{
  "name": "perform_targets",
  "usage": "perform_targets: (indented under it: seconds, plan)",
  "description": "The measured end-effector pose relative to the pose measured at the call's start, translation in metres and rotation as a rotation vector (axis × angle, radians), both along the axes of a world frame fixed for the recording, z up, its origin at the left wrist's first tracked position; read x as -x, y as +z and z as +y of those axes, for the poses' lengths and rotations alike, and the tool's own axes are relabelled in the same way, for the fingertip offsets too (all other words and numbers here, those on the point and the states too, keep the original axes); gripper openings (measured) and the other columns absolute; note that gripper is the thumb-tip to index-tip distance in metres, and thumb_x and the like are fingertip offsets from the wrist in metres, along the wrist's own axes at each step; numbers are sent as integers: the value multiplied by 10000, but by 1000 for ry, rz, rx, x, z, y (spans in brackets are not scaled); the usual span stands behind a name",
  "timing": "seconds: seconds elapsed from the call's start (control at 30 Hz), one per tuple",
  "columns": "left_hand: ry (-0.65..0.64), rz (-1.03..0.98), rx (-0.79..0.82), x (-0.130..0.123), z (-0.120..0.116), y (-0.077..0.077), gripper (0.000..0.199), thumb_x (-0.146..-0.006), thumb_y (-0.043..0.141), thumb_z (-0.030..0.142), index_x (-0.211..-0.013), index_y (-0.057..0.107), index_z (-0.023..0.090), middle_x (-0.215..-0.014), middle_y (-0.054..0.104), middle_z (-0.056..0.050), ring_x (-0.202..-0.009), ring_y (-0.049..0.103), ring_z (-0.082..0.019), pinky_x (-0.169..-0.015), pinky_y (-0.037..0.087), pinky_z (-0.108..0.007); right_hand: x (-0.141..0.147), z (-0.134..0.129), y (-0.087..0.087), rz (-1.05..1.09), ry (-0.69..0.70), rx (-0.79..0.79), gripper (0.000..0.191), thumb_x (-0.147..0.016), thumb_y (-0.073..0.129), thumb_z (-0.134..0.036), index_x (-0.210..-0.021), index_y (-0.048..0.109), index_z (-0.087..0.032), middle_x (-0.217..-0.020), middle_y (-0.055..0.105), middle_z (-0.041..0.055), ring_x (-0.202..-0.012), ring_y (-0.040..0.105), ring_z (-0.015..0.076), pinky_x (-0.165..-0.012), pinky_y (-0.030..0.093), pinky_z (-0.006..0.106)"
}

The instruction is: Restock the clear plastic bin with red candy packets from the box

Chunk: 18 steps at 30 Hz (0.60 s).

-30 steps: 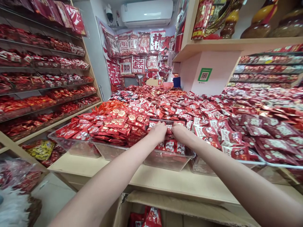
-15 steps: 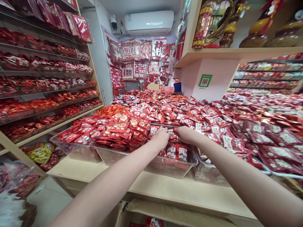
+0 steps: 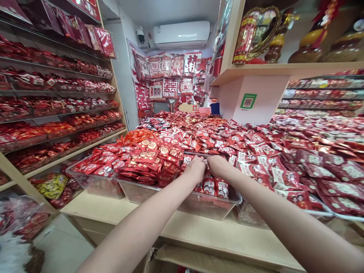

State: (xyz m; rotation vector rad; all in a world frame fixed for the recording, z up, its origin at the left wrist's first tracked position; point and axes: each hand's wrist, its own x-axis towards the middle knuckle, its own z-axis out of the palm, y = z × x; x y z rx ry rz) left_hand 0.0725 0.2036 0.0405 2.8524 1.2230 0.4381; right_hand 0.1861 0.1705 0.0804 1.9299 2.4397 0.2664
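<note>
Curled and half closed, the left hand (image 3: 195, 169) and the right hand (image 3: 217, 165) press on small red foil packets (image 3: 209, 186) inside a clear plastic tray (image 3: 209, 207). From this view, I cannot tell if either hand really has hold of a packet. These packets look light, soft and a little slippery, so they will probably slide over each other easily. The best place to take one is likely its flat edge, between the fingertips. They lie in a loose heap near the far rim of the tray. Beside this tray, on the left, a similar tray (image 3: 96, 188) carries red and gold packets (image 3: 149, 159), and the tray stands on a pale wooden counter (image 3: 199, 231). Compared with the earlier frame, the two hands are closer together, almost touching, and the whole scene sits slightly lower in the view.
</note>
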Motion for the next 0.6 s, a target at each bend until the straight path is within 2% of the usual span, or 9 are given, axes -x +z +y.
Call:
perform_targets:
  seconds: [0.23,0.4,0.6]
  plan:
    - [94,-17,-10,0,-7,6,306,-839,530,307,-1094,523,139,-1140,527,-90,-1045,504,-234,-854,426,-445,-7,6,1,63,-3,-27,263,-725,492,-88,-948,631,-98,-933,679,136,-854,629,214,-664,434,233]
    - [123,-27,9,1,-7,7,292,-842,524,311,-1076,526,137,-1091,544,-82,-989,530,-216,-815,450,-417,-9,5,-4,83,7,-55,252,-725,439,-44,-838,655,-104,-834,690,137,-773,638,211,-613,414,238]
    - [179,-23,39,0,-8,8,315,-839,525,331,-1086,513,137,-1063,546,-80,-924,551,-200,-758,474,-383,-14,-4,-13,126,0,-153,236,-748,409,-67,-796,637,-104,-833,678,130,-786,623,205,-656,393,247]
